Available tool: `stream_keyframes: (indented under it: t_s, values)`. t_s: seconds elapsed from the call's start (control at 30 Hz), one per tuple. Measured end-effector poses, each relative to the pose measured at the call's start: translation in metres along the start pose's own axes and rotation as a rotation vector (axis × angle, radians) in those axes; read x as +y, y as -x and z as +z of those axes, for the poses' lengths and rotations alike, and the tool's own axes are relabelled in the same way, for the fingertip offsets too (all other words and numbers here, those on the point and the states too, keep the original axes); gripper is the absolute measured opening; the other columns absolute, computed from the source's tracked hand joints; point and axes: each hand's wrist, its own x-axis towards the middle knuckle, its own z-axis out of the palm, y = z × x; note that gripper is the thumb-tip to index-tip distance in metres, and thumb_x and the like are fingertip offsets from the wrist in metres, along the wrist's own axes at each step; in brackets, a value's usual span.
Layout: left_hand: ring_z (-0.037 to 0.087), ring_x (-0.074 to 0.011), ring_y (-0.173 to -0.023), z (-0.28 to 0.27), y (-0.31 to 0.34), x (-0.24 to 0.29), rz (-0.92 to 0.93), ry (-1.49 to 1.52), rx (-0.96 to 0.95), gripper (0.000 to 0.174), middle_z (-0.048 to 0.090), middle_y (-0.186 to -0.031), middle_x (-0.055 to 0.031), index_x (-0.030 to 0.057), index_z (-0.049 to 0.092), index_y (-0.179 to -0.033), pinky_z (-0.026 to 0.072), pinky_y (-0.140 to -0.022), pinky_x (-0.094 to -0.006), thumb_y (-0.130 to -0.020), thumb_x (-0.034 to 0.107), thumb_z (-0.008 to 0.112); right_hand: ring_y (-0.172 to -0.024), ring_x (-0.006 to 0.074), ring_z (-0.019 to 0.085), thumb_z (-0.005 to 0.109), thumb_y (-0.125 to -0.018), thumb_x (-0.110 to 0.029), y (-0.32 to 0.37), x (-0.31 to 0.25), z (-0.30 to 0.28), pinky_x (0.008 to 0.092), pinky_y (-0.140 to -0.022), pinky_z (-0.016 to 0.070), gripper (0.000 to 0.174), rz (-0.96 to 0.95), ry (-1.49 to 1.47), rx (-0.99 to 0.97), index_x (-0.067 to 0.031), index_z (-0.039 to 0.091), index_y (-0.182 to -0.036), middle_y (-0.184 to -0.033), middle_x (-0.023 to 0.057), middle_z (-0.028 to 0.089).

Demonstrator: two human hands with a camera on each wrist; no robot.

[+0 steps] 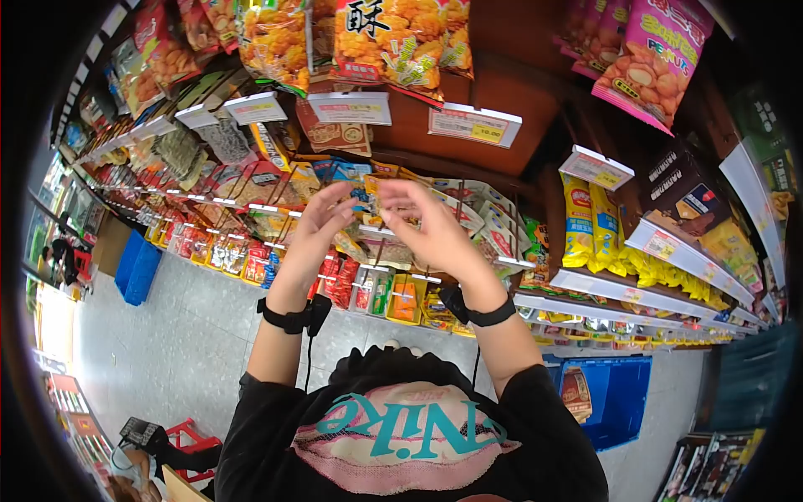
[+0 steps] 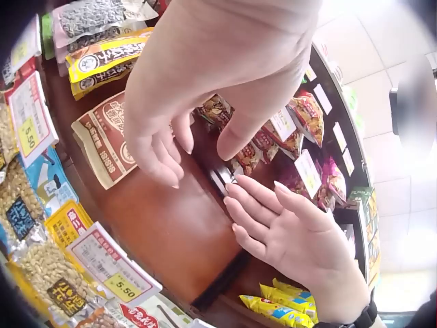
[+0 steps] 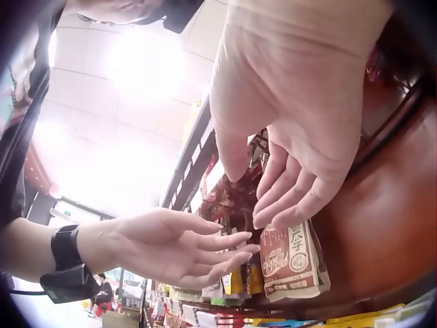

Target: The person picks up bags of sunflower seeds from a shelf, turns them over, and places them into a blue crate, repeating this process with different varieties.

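Note:
Both hands are raised in front of the snack shelves with nothing in them. My left hand (image 1: 319, 227) has its fingers loosely bent and its palm turned toward the other hand. Opposite it, a small gap away, my right hand (image 1: 425, 227) has relaxed, slightly curved fingers. A brown-and-cream paper packet (image 2: 104, 142) lies on the wooden shelf board (image 2: 160, 222) beyond the hands. In the right wrist view that packet (image 3: 293, 263) shows just below the right fingertips. Below the hands in the head view are packets of nuts and other snacks (image 1: 355, 171).
Orange snack bags (image 1: 389, 42) hang above, with a pink peanut bag (image 1: 657, 58) at upper right. Price tags (image 1: 475, 125) stick out from the shelf edges. Yellow packets (image 1: 590, 222) stand at right. Blue bins (image 1: 615, 402) (image 1: 138, 268) are on the floor. Someone sits at lower left.

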Motion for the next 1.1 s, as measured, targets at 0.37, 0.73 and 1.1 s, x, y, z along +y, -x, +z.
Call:
stream_keyframes:
  t_s: [0.37,0.73,1.1]
  values:
    - [0.038,-0.0241,-0.132,-0.032,-0.072,0.014,0.104,0.037,0.204,0.077,0.039,-0.143,-0.0165,-0.0018,0.018,-0.148,0.0286,-0.109,-0.0345,-0.087,0.014,0.063,-0.118,0.0337,0.054,0.068,-0.086,-0.02,-0.091,0.034,0.028,0.0407,-0.098,0.0451,0.06,-0.015,0.234,0.151,0.005,0.04,-0.132,-0.133,0.0243,0.046]
    - [0.036,-0.0237,-0.132,-0.07,-0.12,0.004,0.147,-0.031,0.12,0.059,0.039,-0.144,-0.012,0.001,0.034,-0.139,0.0252,-0.109,-0.0341,-0.087,0.012,0.059,-0.097,0.0344,0.064,0.066,-0.086,-0.024,-0.135,0.072,0.06,0.0404,-0.084,0.0482,0.04,0.032,0.376,0.248,0.0052,0.057,-0.111,-0.101,0.0226,0.066]
    - [0.044,-0.0282,-0.122,-0.084,-0.131,-0.026,0.209,-0.205,0.114,0.066,0.041,-0.133,-0.0197,-0.001,0.033,-0.139,0.0327,-0.104,-0.0373,-0.083,0.014,0.065,-0.104,0.0387,0.057,0.061,-0.087,-0.025,-0.143,0.054,0.046,0.0453,-0.092,0.043,0.037,0.245,0.364,0.19,-0.0022,0.056,-0.117,-0.109,0.0203,0.061]
